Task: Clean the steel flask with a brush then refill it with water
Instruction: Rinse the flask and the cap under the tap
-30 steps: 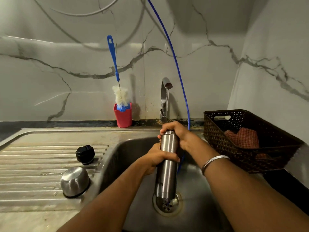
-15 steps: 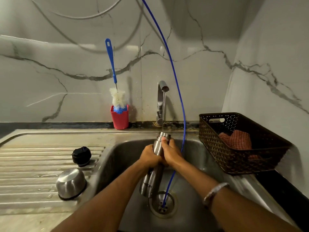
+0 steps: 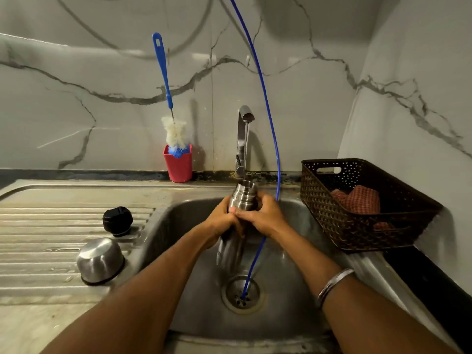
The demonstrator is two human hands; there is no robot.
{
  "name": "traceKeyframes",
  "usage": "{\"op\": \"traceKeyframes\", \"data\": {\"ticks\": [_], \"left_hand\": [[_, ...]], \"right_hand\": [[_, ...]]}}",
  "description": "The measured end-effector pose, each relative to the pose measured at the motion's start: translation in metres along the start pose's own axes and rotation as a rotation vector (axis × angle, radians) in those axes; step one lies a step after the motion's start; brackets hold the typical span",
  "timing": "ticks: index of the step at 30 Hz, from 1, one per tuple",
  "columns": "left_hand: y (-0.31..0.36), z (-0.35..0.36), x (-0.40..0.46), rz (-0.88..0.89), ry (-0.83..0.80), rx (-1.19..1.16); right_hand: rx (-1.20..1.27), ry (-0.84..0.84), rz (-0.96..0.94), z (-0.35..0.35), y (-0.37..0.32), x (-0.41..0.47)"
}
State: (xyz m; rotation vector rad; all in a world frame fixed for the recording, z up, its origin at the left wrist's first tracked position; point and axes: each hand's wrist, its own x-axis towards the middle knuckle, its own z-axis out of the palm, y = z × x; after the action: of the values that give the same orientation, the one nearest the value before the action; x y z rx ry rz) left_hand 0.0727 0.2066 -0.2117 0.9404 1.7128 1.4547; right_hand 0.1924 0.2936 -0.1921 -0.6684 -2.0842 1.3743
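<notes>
I see the steel flask (image 3: 241, 200) held upright over the sink (image 3: 178, 226), its open mouth directly under the tap (image 3: 244, 129), with a thin stream of water running from the spout into the mouth. My left hand (image 3: 222, 223) wraps the flask from the left, fingers curled together around its body. My right hand (image 3: 265, 217) grips it from the right, fingers pressed together across the front just below the threaded neck. A blue tube (image 3: 270, 129) hangs down to the right of the tap, passes behind my right hand and ends in the drain (image 3: 242, 293). Left of the tap, against the wall, the bottle brush (image 3: 173, 129) stands head-down in a red cup (image 3: 178, 166). Further left of the tap, on the ribbed drainboard, sit the black stopper (image 3: 118, 221) and the steel cap (image 3: 101, 260), mouth down. Right of the tap stands a brown basket (image 3: 357, 226) with a red cloth (image 3: 357, 200) inside.
</notes>
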Motion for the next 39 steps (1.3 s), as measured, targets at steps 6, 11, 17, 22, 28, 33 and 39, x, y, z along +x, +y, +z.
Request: {"op": "traceKeyframes", "data": {"ticks": [6, 11, 17, 22, 28, 33, 39], "left_hand": [[-0.004, -0.003, -0.008, -0.02, 0.036, 0.292], [-0.006, -0.014, -0.006, 0.075, 0.329, 0.206], [-0.008, -0.017, -0.005, 0.019, 0.363, 0.139], [-0.01, -0.015, 0.001, -0.056, 0.331, 0.097], [-0.009, -0.012, 0.006, -0.134, 0.307, 0.109], [-0.001, -0.011, 0.002, -0.125, 0.265, 0.115], [0.002, -0.01, -0.008, -0.144, 0.213, 0.146]], "right_hand": [[-0.365, 0.14, -0.008, 0.016, 0.01, 0.003], [-0.39, 0.12, -0.027, 0.016, 0.007, 0.005], [-0.384, 0.173, -0.071, 0.023, -0.003, 0.004], [-0.328, 0.188, -0.015, 0.009, 0.004, 0.009], [-0.286, 0.153, -0.02, 0.009, 0.003, 0.004], [-0.299, 0.051, 0.012, 0.013, 0.003, 0.001], [-0.316, 0.07, 0.058, 0.008, 0.003, -0.003]]}}
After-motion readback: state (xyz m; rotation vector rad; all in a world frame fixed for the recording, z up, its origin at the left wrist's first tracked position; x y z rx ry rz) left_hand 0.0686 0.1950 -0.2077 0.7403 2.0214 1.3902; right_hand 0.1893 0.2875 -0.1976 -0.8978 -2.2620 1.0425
